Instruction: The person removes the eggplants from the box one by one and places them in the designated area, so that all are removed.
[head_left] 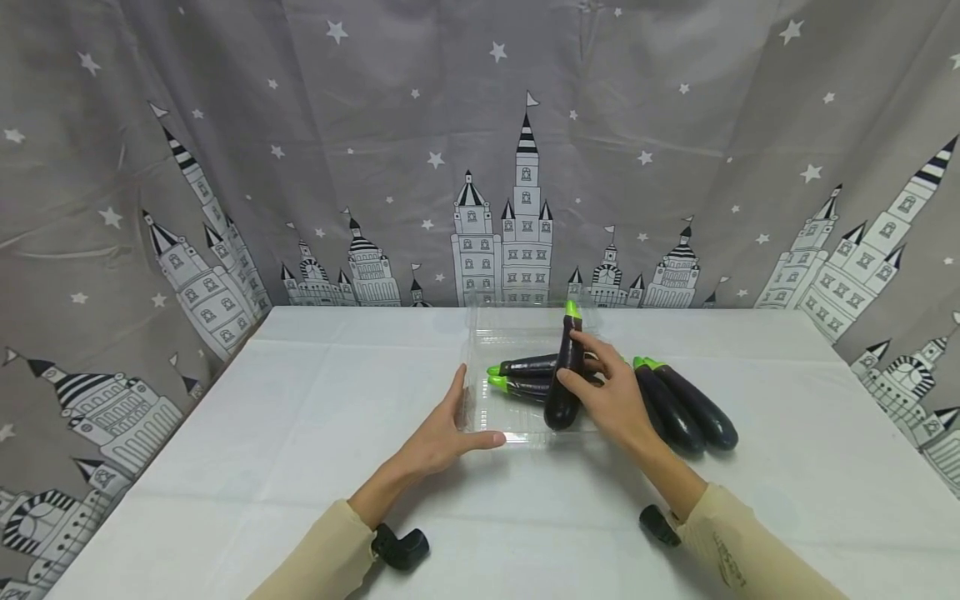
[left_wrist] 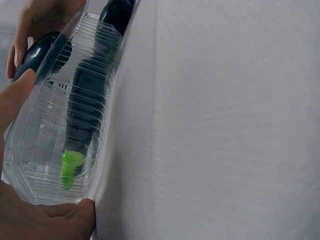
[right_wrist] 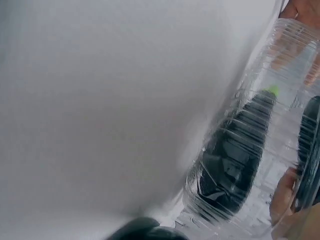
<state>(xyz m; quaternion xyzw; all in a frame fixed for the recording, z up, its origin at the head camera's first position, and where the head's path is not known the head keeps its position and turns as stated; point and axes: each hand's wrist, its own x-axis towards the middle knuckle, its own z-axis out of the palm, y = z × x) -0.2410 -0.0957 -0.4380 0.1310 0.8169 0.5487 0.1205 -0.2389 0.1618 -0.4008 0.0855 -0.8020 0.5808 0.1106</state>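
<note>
A clear plastic container [head_left: 525,438] sits on the table in the head view, with eggplants [head_left: 525,367] lying crosswise inside, green stems to the left. My left hand [head_left: 442,435] rests against its left front corner, fingers spread along the side and thumb on the front edge; the left wrist view shows the thumb [left_wrist: 16,97] at the wall. With thumb and fingers, my right hand [head_left: 617,398] pinches another eggplant [head_left: 561,404], stem end pointing away, over those in the container. The right wrist view shows an eggplant [right_wrist: 240,145] through the clear wall.
Right of the container, beside my right wrist, two more eggplants [head_left: 701,408] lie side by side on the white table [head_left: 225,467]. A grey curtain [head_left: 420,100] with castles and stars hangs behind the table and along its sides. Each wrist carries a black device [head_left: 401,547].
</note>
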